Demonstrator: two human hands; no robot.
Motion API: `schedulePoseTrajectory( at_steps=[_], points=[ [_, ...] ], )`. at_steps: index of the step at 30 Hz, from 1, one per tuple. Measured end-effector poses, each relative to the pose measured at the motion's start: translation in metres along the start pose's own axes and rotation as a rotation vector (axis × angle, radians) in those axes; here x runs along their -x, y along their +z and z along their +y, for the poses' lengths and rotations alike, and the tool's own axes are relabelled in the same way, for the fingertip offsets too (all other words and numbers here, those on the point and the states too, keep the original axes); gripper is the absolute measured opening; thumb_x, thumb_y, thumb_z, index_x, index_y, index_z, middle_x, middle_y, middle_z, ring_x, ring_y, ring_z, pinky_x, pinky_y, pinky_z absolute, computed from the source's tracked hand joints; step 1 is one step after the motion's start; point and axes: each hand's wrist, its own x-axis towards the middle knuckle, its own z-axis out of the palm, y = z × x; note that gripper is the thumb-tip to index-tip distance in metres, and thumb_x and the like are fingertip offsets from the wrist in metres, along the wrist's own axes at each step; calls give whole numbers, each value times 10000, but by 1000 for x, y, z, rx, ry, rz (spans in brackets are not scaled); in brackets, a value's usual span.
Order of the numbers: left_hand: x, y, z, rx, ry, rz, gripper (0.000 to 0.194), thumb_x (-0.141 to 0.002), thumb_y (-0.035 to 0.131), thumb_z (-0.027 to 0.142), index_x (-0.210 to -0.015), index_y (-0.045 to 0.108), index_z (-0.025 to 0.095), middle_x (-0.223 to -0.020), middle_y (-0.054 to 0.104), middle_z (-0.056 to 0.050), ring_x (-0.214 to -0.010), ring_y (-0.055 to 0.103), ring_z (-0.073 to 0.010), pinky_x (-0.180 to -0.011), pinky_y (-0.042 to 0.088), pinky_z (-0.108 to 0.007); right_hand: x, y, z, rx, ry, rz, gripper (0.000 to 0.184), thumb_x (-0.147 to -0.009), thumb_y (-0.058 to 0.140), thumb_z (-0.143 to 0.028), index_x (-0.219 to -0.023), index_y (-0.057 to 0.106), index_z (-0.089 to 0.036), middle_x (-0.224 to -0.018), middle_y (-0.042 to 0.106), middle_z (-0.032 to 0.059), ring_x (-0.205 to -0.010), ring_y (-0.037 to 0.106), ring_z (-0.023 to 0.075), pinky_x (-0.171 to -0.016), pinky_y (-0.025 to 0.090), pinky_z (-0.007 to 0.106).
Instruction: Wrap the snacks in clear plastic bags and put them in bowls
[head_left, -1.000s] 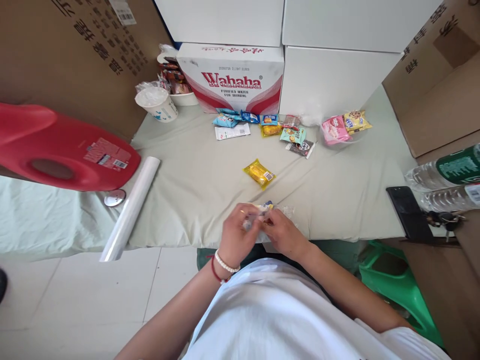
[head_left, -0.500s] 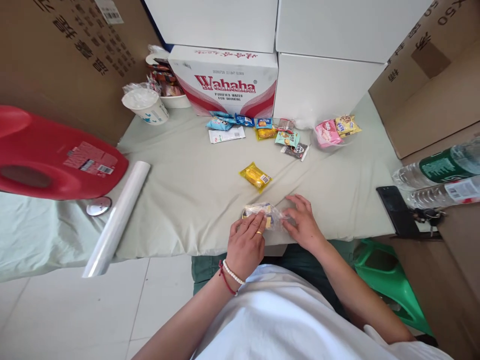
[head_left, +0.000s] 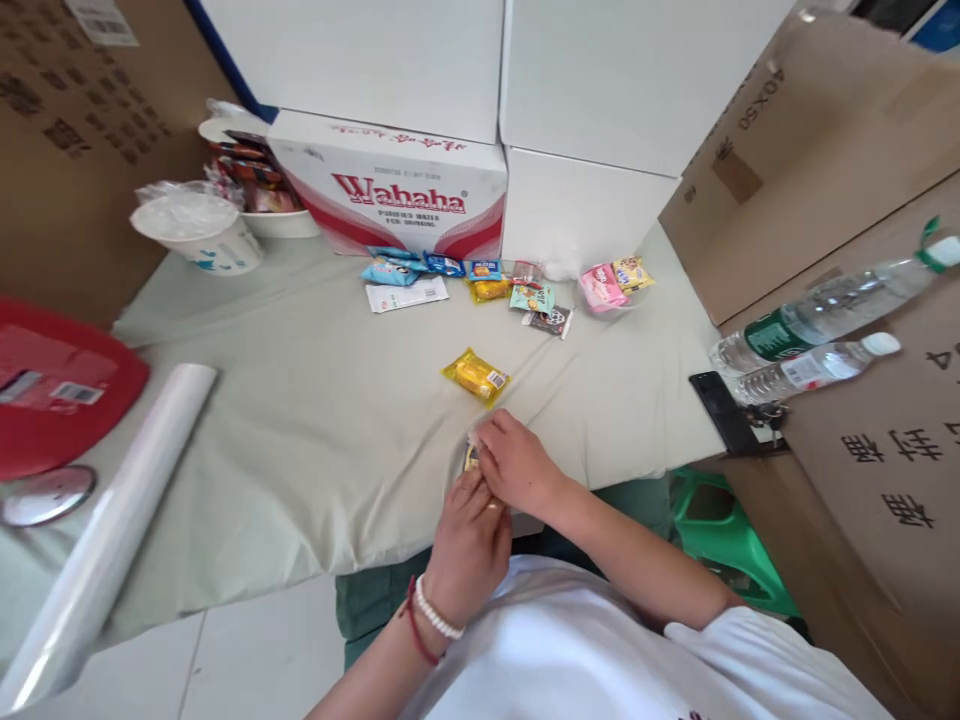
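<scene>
A small snack packet (head_left: 470,456), yellow and dark with clear plastic film about it, lies at the front of the cloth-covered table, mostly hidden under my hands. My left hand (head_left: 469,530), with a ring, a white bead bracelet and a red cord, presses its fingers onto the near side of the packet. Over the packet's right side my right hand (head_left: 519,462) is curled, its fingers closed on the film and touching the left fingers. A yellow snack packet (head_left: 478,377) lies flat just beyond them.
Several snack packets (head_left: 401,294) lie before the Wahaba-style printed water box (head_left: 405,195). A clear bowl (head_left: 611,305) holds two more at right. Film roll (head_left: 127,520) and red jug (head_left: 67,390) stand left; bottles (head_left: 825,310) and a phone (head_left: 724,412) lie right.
My right hand has moved left and over the packet, closing against my left hand, where it was beside the film with fingers spread. The camera view has turned and shifted.
</scene>
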Motion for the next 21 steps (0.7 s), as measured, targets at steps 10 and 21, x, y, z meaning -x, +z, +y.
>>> schedulePoseTrajectory(
  at_steps=[10, 21],
  points=[
    [1, -3, -27, -200, -387, 95, 301, -905, 672, 367, -1160, 683, 207, -1248, 669, -163, -1209, 568, -376, -1006, 486, -603, 20, 11, 13, -306, -116, 194, 207, -1008, 444, -185, -1099, 625, -224, -1162, 614, 117, -1078, 624, 212, -951, 564, 387],
    [-20, 14, -2, -76, -73, 369, 227, -929, 577, 108, -1105, 618, 246, -1268, 624, -112, -1307, 581, -267, -1019, 558, -472, 67, 4, 10, -596, 43, 334, 393, -1033, 524, -373, -1405, 463, -264, -1324, 621, 131, -1243, 622, 234, -1062, 547, 436]
  ],
)
